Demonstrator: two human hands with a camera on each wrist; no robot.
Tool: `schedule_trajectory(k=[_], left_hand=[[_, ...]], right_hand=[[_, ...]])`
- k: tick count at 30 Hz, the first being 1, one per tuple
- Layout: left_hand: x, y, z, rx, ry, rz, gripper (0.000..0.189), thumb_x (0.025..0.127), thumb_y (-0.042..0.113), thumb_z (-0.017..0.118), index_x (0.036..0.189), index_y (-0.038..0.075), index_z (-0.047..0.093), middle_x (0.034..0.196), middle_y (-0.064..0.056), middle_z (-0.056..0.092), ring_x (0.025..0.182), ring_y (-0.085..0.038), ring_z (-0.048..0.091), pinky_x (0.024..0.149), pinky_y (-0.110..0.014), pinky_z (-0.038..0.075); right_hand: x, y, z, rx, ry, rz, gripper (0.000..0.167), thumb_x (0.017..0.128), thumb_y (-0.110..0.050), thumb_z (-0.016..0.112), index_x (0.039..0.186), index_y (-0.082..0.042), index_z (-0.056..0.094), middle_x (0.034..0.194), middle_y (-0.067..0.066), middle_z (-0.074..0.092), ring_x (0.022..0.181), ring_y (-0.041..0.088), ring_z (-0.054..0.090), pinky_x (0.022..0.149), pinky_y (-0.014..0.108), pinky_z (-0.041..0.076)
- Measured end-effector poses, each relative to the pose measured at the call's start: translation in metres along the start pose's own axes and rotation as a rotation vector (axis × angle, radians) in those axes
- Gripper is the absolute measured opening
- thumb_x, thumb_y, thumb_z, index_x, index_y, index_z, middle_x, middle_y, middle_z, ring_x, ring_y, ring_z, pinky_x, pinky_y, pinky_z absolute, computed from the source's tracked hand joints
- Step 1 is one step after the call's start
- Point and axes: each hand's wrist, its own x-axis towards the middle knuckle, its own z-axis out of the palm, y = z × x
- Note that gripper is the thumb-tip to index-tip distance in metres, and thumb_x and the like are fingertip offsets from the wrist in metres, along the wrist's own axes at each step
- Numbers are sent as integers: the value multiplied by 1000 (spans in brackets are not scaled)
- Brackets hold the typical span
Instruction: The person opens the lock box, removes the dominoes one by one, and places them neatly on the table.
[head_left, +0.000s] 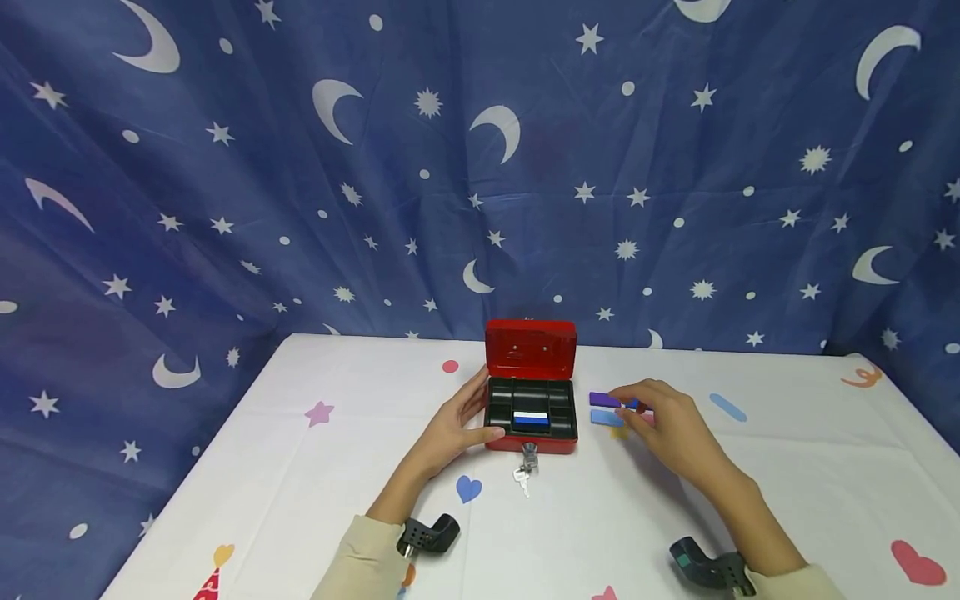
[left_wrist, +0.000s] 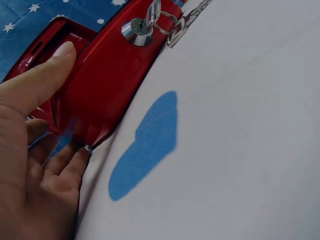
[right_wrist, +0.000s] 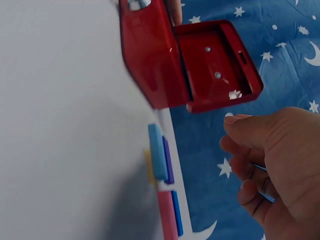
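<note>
A small red cash box (head_left: 498, 444) stands with its lid (head_left: 531, 350) raised, showing a black compartment tray (head_left: 531, 390). One blue-and-white block (head_left: 531, 417) lies in the tray's front middle compartment. My left hand (head_left: 448, 432) holds the box's left side, thumb over the front rim and fingers along the side wall. To the right of the box, my right hand (head_left: 678, 425) hovers above several coloured blocks, nothing between its loosely bent fingers. They are purple (head_left: 602, 399), light blue (head_left: 604, 417), pink (right_wrist: 168, 215) and blue (right_wrist: 177, 212); the hand partly covers the last two in the head view.
A key (head_left: 522, 477) hangs on a ring from the lock (head_left: 530, 455) at the box's front. The white tablecloth (head_left: 337, 492) carries printed shapes, including a blue heart (head_left: 468, 489). A dark blue curtain (head_left: 420, 208) with moons and stars hangs behind the table.
</note>
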Motion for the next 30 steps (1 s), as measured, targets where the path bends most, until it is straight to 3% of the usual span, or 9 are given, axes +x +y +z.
schedule_trajectory(k=[9,30], left_hand=[[0,2,-1,0,-9,-2,89,82,3,73,152,3,18,154,-16,26,139,-31,28,113,-42,23],[1,1,0,5,-3,11,88,82,2,72,152,3,19,154,-15,26,139,-31,28,113,-42,24]], right_hand=[[13,-21,9,49,-25,-14,27,79,-6,78,105,-9,72,96,3,67,82,18,59,71,38,57],[20,-53,33,96,-62,-89,26,77,-6,80,101,-13,73,95,-2,66,82,18,56,70,35,56]])
